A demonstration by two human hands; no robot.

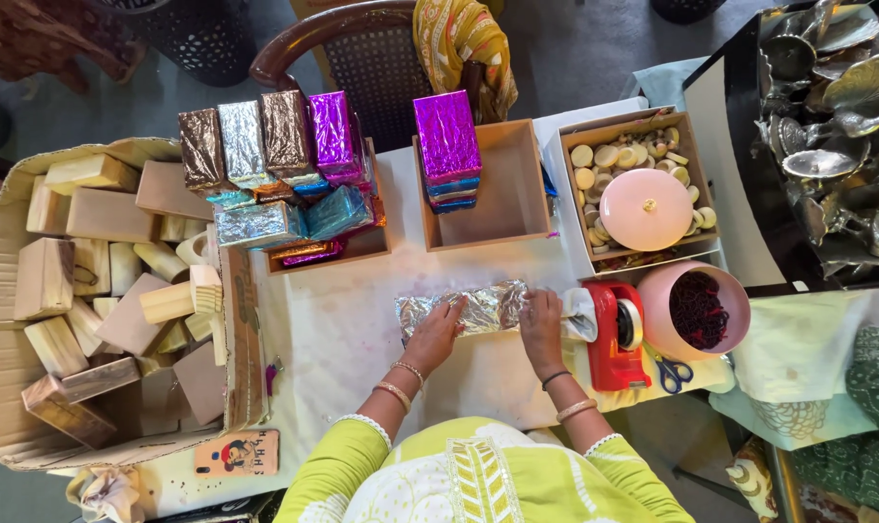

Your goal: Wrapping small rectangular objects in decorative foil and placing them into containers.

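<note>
A block wrapped in crinkled silver foil [473, 308] lies on the white tabletop [343, 329] in front of me. My left hand [434, 332] presses on its left part with the fingers spread. Its right end is under my right hand [541, 324], whose fingers curl over the foil. A red tape dispenser [616, 337] stands just right of my right hand.
A cardboard carton [4, 291] of bare wooden blocks sits at the left. Two wooden trays hold foil-wrapped blocks, silver, brown, purple and blue [275, 145]. At right are a box of round pieces with a pink lid [645, 208], a pink bowl [740, 310], scissors [670, 373] and silver dishes [836, 116].
</note>
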